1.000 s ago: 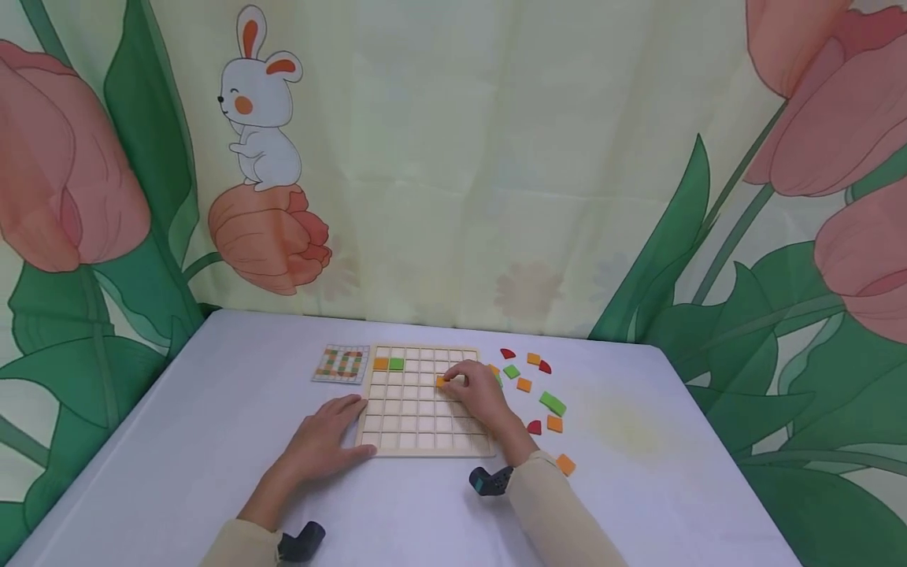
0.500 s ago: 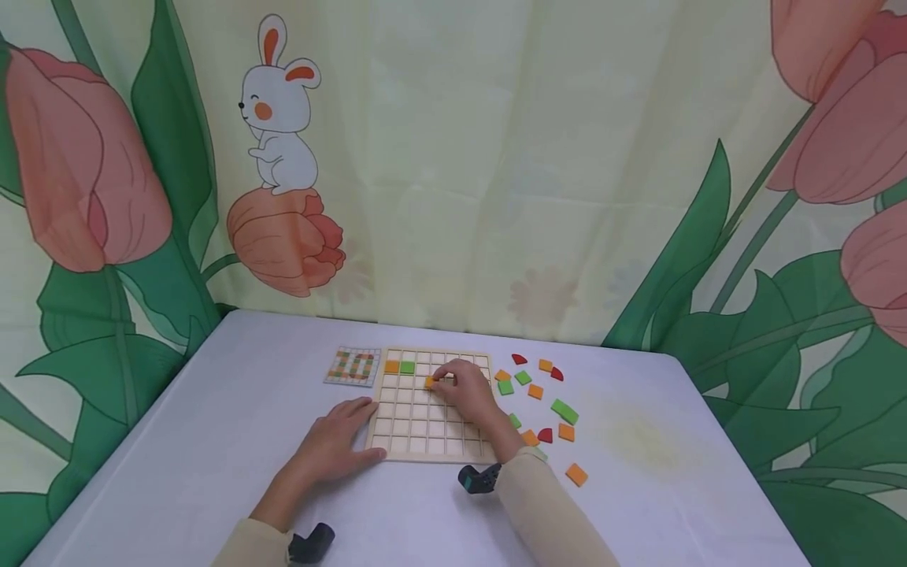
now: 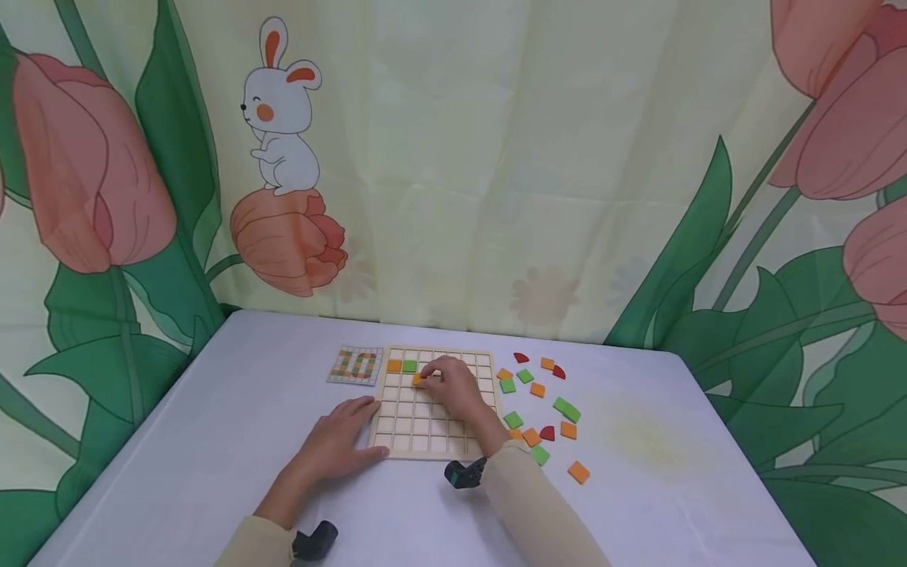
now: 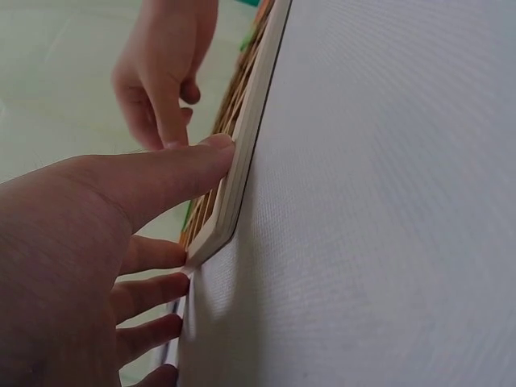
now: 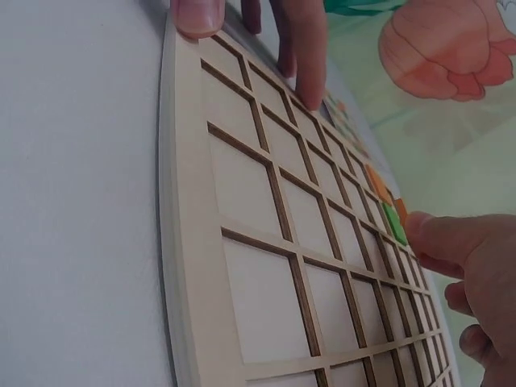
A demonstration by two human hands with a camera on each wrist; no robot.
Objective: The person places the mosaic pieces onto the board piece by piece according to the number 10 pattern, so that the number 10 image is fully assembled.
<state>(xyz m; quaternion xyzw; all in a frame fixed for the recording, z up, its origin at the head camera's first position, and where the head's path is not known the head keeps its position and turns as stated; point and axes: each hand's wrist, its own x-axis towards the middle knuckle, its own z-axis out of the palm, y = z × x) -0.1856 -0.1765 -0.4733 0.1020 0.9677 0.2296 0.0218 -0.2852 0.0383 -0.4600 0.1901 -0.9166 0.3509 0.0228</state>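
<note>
A wooden grid board (image 3: pixel 439 456) lies on the white table. An orange square tile (image 3: pixel 394 365) and a green square tile (image 3: pixel 409 366) sit side by side in cells near its far left corner. My right hand (image 3: pixel 453 390) pinches another orange square tile (image 3: pixel 417 380) between thumb and fingertips, just nearer me than the green one. In the right wrist view this held tile (image 5: pixel 401 208) shows only partly past the green one. My left hand (image 3: pixel 336 441) rests at the board's near left corner, fingers spread along the left side, thumb (image 4: pixel 197 165) on the near rim.
A pattern card (image 3: pixel 354 365) printed with coloured squares lies left of the board. Loose pieces are scattered to its right: orange squares (image 3: pixel 568 430), green squares (image 3: pixel 524 376), red quarter rounds (image 3: pixel 559 372) and a green rectangle (image 3: pixel 567 409). A printed curtain (image 3: pixel 453 197) hangs behind the table.
My right hand has moved left over the board with the orange tile, towards the green tile. The head view has shifted a little. My left hand has stayed at the board's corner.
</note>
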